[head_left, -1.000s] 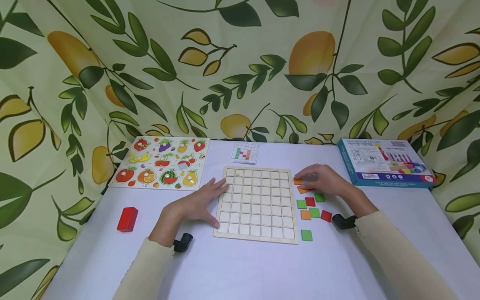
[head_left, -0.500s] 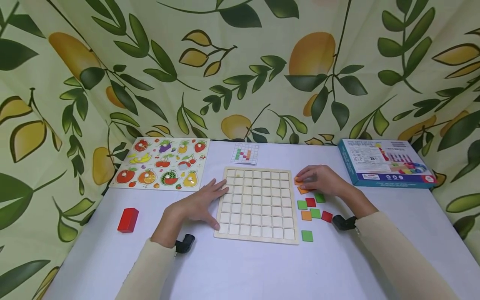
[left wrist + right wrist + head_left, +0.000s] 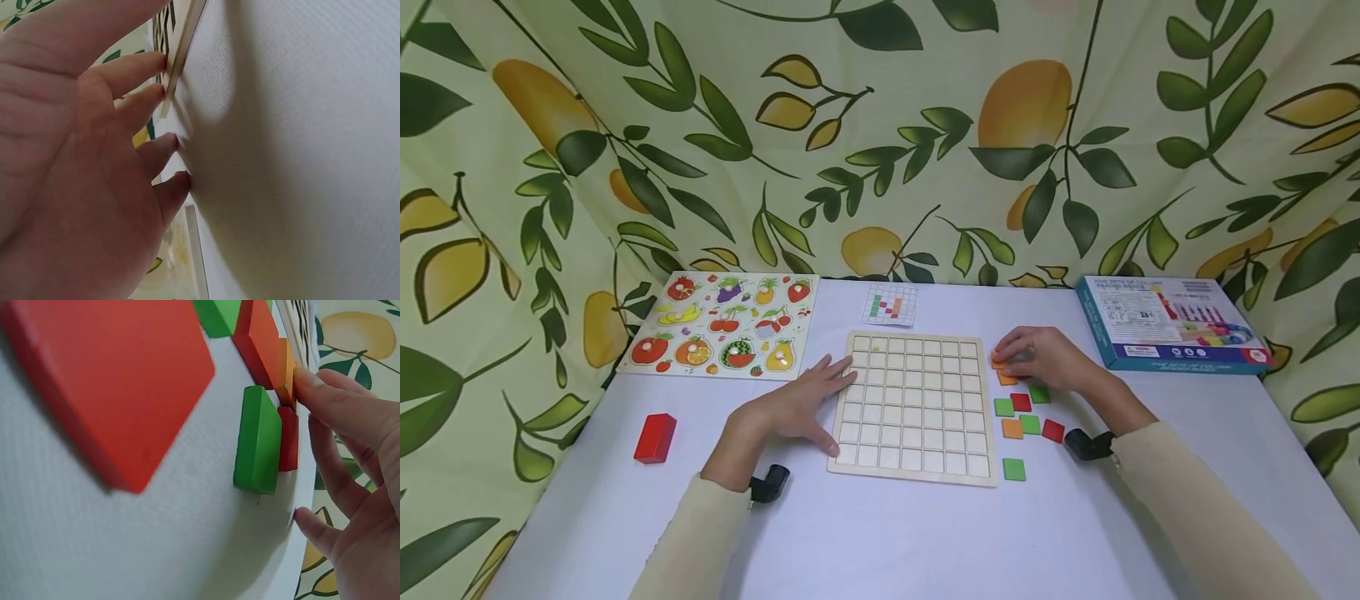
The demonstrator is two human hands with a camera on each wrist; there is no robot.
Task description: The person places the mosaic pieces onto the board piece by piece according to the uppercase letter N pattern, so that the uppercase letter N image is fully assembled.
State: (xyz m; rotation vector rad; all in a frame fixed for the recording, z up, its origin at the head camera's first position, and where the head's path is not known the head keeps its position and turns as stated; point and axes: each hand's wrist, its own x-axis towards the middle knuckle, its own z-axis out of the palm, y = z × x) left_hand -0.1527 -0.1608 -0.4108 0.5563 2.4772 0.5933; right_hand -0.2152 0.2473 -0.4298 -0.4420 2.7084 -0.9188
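Note:
A pale wooden grid board [image 3: 913, 408] lies on the white table, its squares bare. My left hand [image 3: 797, 404] rests along its left side with spread fingers, the thumb near the lower corner; in the left wrist view, fingertips meet the board's edge [image 3: 186, 47]. Right of the board, my right hand [image 3: 1045, 358] has index finger and thumb around an orange tile [image 3: 997, 360], partly hidden under the fingers. Another orange tile [image 3: 1007, 378] lies by the thumb. In the right wrist view, the thumb tip touches an orange tile [image 3: 286, 372]. Below are green tiles [image 3: 1013, 469] and red tiles [image 3: 1053, 431].
A small pattern card [image 3: 889, 306] lies behind the board. A fruit knob puzzle [image 3: 722, 325] sits at the back left, and a red block [image 3: 656, 438] stands nearer on the left. At the back right is a blue and white box [image 3: 1172, 325].
My right hand's fingers shift very slightly over the orange tiles, which nudge a little to the right. The left hand stays in place on the board.

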